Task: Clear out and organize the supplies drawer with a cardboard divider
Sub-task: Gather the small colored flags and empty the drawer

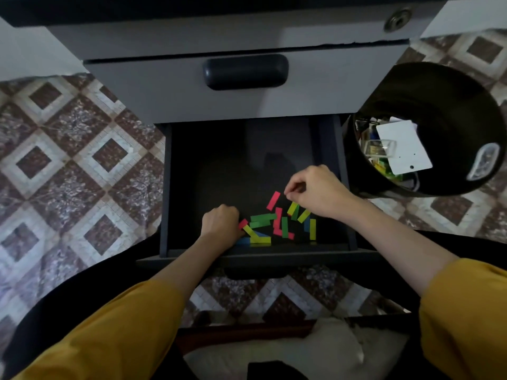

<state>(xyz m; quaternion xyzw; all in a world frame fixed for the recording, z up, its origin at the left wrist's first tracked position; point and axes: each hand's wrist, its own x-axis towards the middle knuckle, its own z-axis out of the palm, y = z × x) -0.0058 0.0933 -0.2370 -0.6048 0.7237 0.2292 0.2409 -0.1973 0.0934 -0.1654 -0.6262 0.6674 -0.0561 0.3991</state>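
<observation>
The open dark drawer [175,187] holds a loose heap of several coloured strips [277,226], red, green, yellow and blue, near its front edge. My left hand [220,224] rests curled at the heap's left side, its fingers around a few strips there. My right hand [315,192] hovers over the heap's right side with thumb and fingers pinched together; whether it holds a strip is unclear. The rest of the drawer floor is bare and dark.
A black round bin [439,100] stands on the floor right of the drawer, holding a white card [403,148] and mixed small supplies. Above is a shut grey drawer with a dark handle [245,71]. Patterned tile floor surrounds the cabinet.
</observation>
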